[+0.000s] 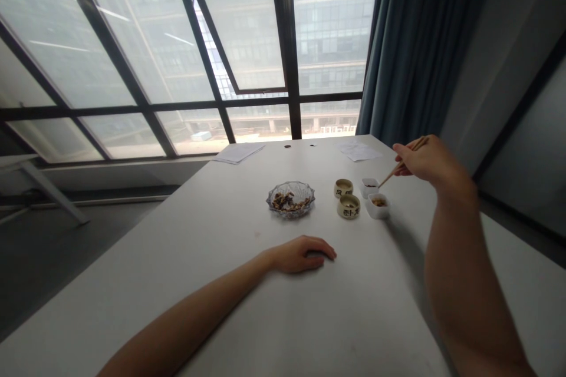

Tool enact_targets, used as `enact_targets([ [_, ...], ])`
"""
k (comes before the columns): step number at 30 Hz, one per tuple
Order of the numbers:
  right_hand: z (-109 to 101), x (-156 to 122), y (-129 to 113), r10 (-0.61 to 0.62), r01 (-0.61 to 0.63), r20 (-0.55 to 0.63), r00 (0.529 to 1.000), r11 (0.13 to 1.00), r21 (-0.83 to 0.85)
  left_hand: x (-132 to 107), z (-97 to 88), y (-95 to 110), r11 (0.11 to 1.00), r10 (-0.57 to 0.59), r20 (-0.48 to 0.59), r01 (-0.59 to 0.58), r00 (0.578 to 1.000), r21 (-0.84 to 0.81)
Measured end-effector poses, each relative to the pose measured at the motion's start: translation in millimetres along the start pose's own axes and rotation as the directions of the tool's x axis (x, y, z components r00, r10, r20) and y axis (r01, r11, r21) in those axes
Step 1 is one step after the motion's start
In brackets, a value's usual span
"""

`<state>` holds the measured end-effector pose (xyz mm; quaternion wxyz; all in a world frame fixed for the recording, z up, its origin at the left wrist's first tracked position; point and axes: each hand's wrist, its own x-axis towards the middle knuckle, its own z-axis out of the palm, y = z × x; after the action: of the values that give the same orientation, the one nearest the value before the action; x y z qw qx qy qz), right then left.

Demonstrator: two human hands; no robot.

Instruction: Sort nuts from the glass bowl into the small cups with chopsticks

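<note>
My right hand (424, 160) is raised at the right of the table and shut on wooden chopsticks (391, 172). Their tips reach down just right of a small square white dish (369, 187), and I cannot tell if they touch it. A second white dish (378, 206), holding brown bits, stands nearer me. Left of these are two small cream ceramic cups (344, 188) (349, 207) with dark characters. A ribbed glass bowl (290, 199) holds a heap of dark brown pieces. My left hand (304, 254) rests palm down on the table, loosely curled and holding nothing, nearest the bowl.
The long white table (221, 230) runs toward a large window (132, 59), with sheets of paper (239, 153) (360, 152) at its far end. A blue-grey curtain (418, 41) hangs at the right. The table's left edge drops to a dark floor.
</note>
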<state>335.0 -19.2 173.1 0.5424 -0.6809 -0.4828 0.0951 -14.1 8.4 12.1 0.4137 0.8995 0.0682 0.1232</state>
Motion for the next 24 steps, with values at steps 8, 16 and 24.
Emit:
enact_targets([
  [8, 36, -14, -33, -0.190, 0.187, -0.003, 0.982, 0.963, 0.196, 1, -0.5, -1, 1.000, 0.014, 0.010, -0.014, 1.000, 0.011],
  [16, 116, -37, -39, -0.330, 0.223, 0.276, 0.903, 0.907, 0.357, 0, -0.5, -1, 1.000, 0.020, 0.006, -0.020, 1.000, 0.012],
  [24, 171, -50, -13, -0.342, 0.224, 0.436, 0.833, 0.928, 0.299, 1, 0.1, -2, 0.999, 0.042, 0.009, -0.042, 0.999, 0.014],
])
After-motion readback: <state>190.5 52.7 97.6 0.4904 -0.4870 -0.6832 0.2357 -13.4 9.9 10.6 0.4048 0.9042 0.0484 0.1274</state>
